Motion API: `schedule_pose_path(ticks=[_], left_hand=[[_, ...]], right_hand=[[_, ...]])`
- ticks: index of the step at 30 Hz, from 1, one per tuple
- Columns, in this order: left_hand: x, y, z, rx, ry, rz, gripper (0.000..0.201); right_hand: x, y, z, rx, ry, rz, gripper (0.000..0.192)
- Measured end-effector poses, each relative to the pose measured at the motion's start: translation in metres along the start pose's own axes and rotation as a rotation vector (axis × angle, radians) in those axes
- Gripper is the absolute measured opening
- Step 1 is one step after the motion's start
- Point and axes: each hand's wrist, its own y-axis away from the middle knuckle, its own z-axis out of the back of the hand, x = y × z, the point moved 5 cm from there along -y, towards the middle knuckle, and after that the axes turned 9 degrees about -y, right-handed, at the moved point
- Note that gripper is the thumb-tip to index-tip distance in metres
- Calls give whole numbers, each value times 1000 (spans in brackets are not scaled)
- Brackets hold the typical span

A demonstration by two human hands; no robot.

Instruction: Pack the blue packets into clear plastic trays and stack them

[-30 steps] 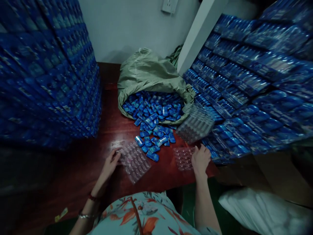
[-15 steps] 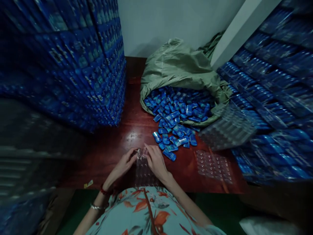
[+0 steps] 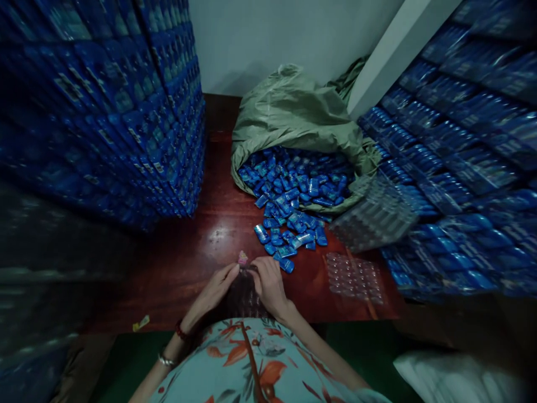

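- Red-brown table [image 3: 184,263] sits in a dim room, with tall stacks of blue packs on both sides and a pale wall at the back
- Left stack [image 3: 126,112] rises like a wall; right stack [image 3: 453,168] leans off to the side
- Green sack [image 3: 293,117] lies open at the back of the table, and small blue packs [image 3: 293,190] spill out of it toward the person
- Clear tray [image 3: 245,294] now lies right in front of the person, at the near edge of the table
- A second ago it lay flat and off to the left, with only the left hand on it, and the right hand was far over at the other tray
- Now both hands are close together at the top end of the clear tray
- Left hand [image 3: 216,288] pinches the top edge of the tray with its fingertips
- Right hand [image 3: 268,282] pinches the same edge from the other side, so both hands grip the tray
- Small pink thing [image 3: 243,258] shows just above the fingers; it is too small to tell what it is
- Spare tray [image 3: 354,277] lies alone to the right now, with no hand on it
- Pile of trays [image 3: 375,215] rests behind it, by the right stack
- So the work has moved from the sides to the middle, and the tray is held, with none of the blue packs in a hand yet
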Motion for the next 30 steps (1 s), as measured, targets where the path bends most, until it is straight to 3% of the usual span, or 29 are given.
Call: schedule_pose_path(ticks=[9,15,18,21,24,27,30], left_hand=[[12,-25,-1,44,-32,16,45],[0,-33,10,12,-79,-32,40],[-4,-34,17,-32,-129,-68,36],[6,-36,29,-126,-103,-34,34],[29,-35,49,-331,119,99,38],[51,-26,62,-491,440,217,47],[59,-15,66,-579,601,233,47]], right_hand=[[-5,3,-11,-31,-2,146,26],[10,-4,8,-104,36,298,27],[16,-7,28,-151,48,295,24],[4,-6,65,-292,29,91,16],[-33,12,119,-512,-2,-318,15],[-80,53,170,-758,-43,-654,34],[-128,104,198,-999,-143,-847,45]])
